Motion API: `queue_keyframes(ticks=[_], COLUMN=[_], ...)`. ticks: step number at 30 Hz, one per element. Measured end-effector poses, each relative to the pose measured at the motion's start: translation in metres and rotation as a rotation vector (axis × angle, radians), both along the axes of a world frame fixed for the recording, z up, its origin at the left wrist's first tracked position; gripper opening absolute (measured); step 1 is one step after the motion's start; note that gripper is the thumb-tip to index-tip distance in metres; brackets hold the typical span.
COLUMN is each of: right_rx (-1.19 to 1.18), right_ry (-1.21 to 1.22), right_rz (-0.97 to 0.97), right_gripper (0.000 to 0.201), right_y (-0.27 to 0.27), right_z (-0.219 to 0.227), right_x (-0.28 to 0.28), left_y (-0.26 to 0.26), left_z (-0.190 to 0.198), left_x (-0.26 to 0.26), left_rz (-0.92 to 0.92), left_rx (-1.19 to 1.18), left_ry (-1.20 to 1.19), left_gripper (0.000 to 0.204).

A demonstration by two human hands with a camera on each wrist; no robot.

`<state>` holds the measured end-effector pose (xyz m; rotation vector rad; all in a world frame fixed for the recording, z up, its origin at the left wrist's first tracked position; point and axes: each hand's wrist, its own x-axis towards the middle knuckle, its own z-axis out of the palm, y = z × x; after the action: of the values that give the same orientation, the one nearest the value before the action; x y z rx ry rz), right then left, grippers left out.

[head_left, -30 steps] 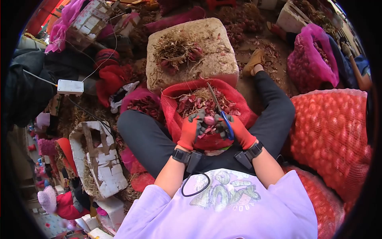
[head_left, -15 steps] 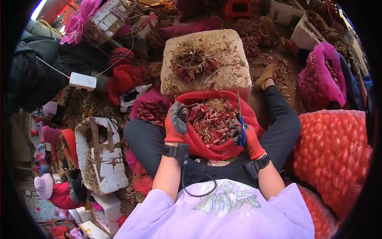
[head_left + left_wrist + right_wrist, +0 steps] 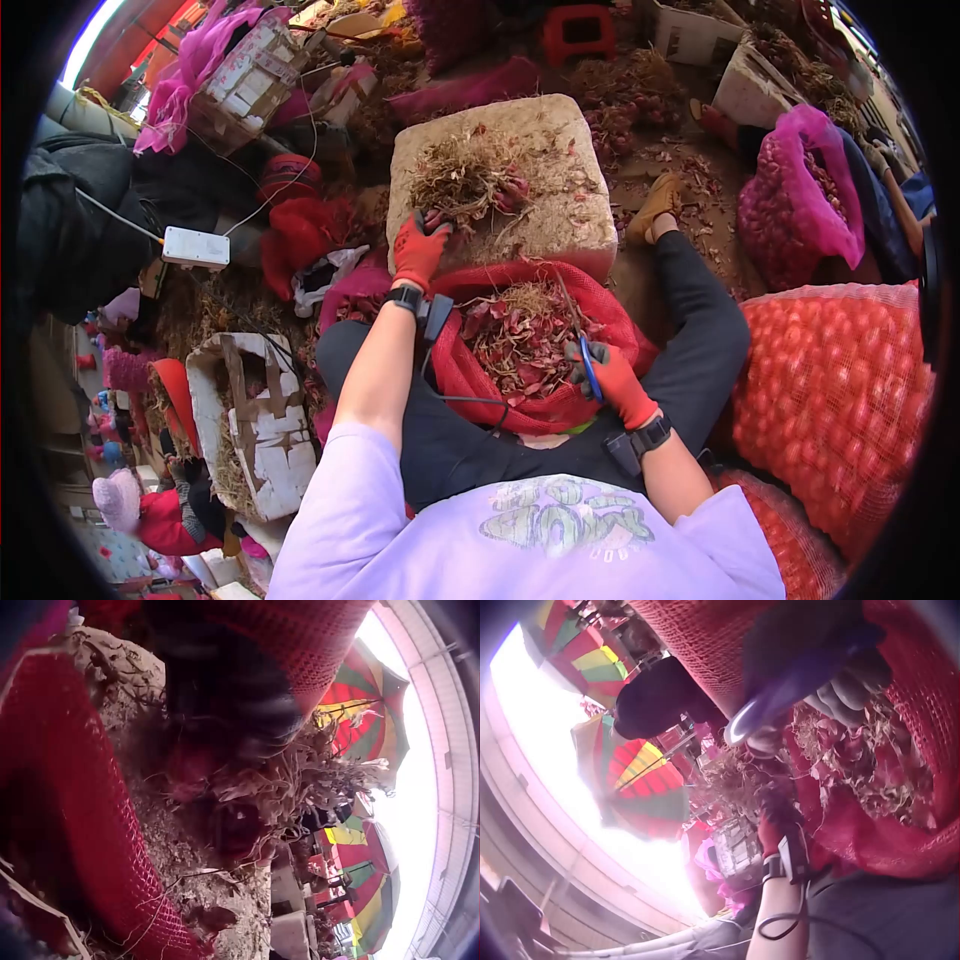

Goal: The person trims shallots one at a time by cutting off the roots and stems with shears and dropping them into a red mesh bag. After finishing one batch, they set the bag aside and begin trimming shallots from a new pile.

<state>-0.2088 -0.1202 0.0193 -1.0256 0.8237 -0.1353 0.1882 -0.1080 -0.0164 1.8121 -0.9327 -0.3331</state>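
Two gloved hands, one tool. Nearest, at 1 o'clock: the right hand (image 3: pixel 612 385) is gripping the scissors (image 3: pixel 591 372), fingers curling round the blue handles, tips pointing toward 11 over the bag. Whether the blades are standing apart, can't tell. I'd be parking that hand low, tips clear of any pick-up path.

At 12: the red mesh bag (image 3: pixel 620 318) is sitting with its mouth up, holding dry skins (image 3: pixel 525 345).

Further out at 11: the left hand (image 3: pixel 420 250) is bending its fingers at the heap's 7 o'clock edge, not spreading them. Pinching a bulb or only touching? Can't tell; close-up is blurring there.

At 12, just past the bag: the bulb heap (image 3: pixel 465 175) is lying on the pale foam block (image 3: pixel 560 225), stalks tangling, some red bulbs (image 3: pixel 510 195) showing on its 4 o'clock side.

My read: step is a pick from the heap. I'd be taking one bulb by its body, drawing it toward 7, so neighbours aren't dragging along. Loose skins are probably slipping under gloves, so I'd be pinching firmly, not yanking.

Farther: a pink net bag (image 3: pixel 790 240) is standing near 1:30, a red stool (image 3: pixel 580 32) is sitting at 12.
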Motion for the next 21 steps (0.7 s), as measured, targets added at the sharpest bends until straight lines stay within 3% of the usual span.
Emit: queue_keyframes(ticks=[3, 4, 7, 9, 11, 14, 15, 17, 21], right_rx=[-0.689, -0.519, -0.718, -0.574, -0.654, -0.924, -0.848, -1.084, -0.613], right_ry=[-0.013, -0.102, 0.069, 0.011, 0.025, 0.218, 0.259, 0.110, 0.138], right_rz=[0.087, 0.093, 0.358, 0.382, 0.442, 0.428, 0.407, 0.076, 0.351], right_gripper=[0.026, 0.027, 0.045, 0.051, 0.056, 0.061, 0.068, 0.072, 0.068], right_y=[-0.001, -0.005, -0.040, -0.053, -0.067, -0.098, -0.110, -0.125, -0.132], right_z=[-0.017, -0.006, 0.067, 0.060, 0.076, 0.016, 0.022, 0.003, 0.017], right_x=[0.013, 0.024, 0.081, 0.119, 0.154, 0.204, 0.210, 0.220, 0.210], left_y=[0.011, 0.016, 0.020, 0.023, 0.028, 0.034, 0.038, 0.048, 0.056], left_z=[0.033, 0.051, 0.040, 0.029, 0.032, 0.050, 0.058, 0.070, 0.061], left_x=[-0.001, -0.006, 0.006, 0.000, -0.012, -0.020, -0.020, -0.020, -0.011], left_rz=[-0.030, -0.041, -0.124, -0.106, -0.157, -0.038, -0.007, -0.011, -0.053], left_rx=[-0.056, -0.026, -0.125, -0.166, -0.243, -0.104, -0.045, 0.067, 0.028], left_ry=[0.142, 0.259, 0.372, 0.474, 0.664, 0.576, 0.564, 0.638, 0.748], left_gripper=[0.036, 0.031, 0.031, 0.027, 0.025, 0.019, 0.020, 0.025, 0.031])
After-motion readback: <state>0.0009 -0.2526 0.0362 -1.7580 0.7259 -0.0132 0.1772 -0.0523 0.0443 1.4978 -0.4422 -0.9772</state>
